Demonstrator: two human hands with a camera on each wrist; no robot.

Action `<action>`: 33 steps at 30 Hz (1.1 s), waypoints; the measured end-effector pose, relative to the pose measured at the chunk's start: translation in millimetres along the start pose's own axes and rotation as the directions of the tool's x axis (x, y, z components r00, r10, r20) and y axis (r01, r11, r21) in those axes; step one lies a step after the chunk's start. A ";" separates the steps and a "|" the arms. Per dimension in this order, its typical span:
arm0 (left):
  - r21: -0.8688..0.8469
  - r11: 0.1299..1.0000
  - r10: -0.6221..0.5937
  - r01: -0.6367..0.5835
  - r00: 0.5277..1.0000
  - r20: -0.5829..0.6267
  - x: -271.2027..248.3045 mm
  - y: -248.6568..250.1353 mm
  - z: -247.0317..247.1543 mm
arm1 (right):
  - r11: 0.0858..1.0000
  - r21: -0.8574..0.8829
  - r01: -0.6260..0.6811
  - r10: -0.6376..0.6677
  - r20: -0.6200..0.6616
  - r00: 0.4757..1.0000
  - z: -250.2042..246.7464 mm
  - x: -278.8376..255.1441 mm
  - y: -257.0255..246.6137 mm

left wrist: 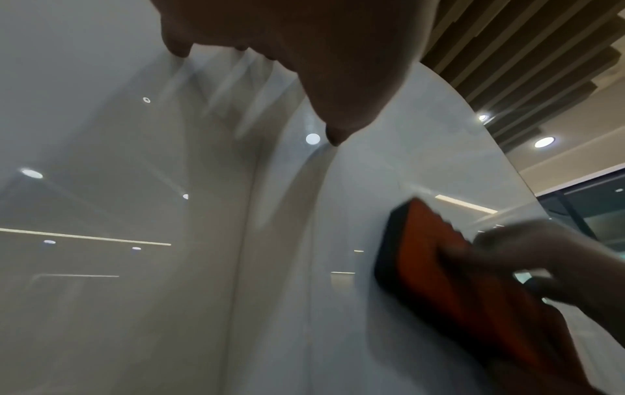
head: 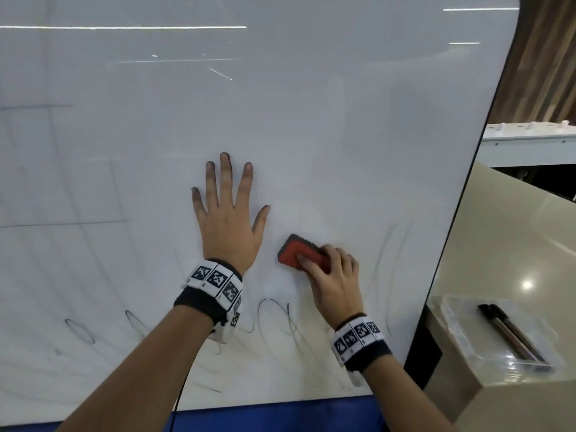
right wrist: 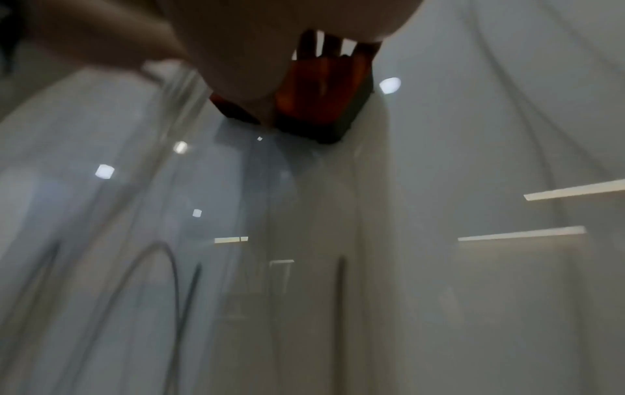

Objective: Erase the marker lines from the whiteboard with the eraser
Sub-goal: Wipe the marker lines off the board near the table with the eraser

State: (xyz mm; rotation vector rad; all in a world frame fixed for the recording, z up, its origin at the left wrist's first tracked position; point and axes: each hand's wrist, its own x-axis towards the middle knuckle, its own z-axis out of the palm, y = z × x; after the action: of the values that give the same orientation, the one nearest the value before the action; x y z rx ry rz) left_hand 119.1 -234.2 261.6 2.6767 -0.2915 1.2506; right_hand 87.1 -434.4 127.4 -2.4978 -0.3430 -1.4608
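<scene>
A large whiteboard (head: pixel 280 120) fills the head view, tilted toward me. My left hand (head: pixel 226 213) lies flat on it with fingers spread and dark-smudged fingertips. Just to its right my right hand (head: pixel 335 282) grips a red eraser (head: pixel 300 252) with a black felt edge, pressed against the board. Black marker loops (head: pixel 280 319) run along the board's lower part, below both wrists, and fainter curved strokes (head: pixel 392 260) rise to the right of the eraser. In the left wrist view the eraser (left wrist: pixel 439 262) shows at lower right; in the right wrist view the eraser (right wrist: pixel 321 107) sits under the palm.
Faint grey traces (head: pixel 62 222) cover the board's left half. A blue strip (head: pixel 280 413) runs under its bottom edge. Right of the board stands a beige counter (head: pixel 514 244) with a clear tray (head: pixel 461 338) holding two markers (head: pixel 508 332).
</scene>
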 end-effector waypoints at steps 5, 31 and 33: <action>0.044 0.998 0.043 -0.042 0.999 -0.016 -2.6 -8.7 2.9 | 0.994 0.079 -0.073 0.085 -0.155 0.984 -35.6 64.2 22.9; -0.027 0.998 -0.049 0.049 0.999 0.004 -13.6 14.5 4.9 | 0.997 -0.002 -0.083 0.083 0.015 0.996 14.8 -44.3 14.2; -0.004 1.000 -0.031 0.031 0.999 0.008 -14.9 10.4 6.4 | 0.990 0.015 -0.140 0.140 -0.030 0.990 -2.3 -35.7 44.5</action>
State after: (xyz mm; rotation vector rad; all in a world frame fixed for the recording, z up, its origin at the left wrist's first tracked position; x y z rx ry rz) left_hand 111.9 -244.3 246.8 2.6730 -0.2519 1.2293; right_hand 82.1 -480.3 93.9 -2.4327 -0.1667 -1.4352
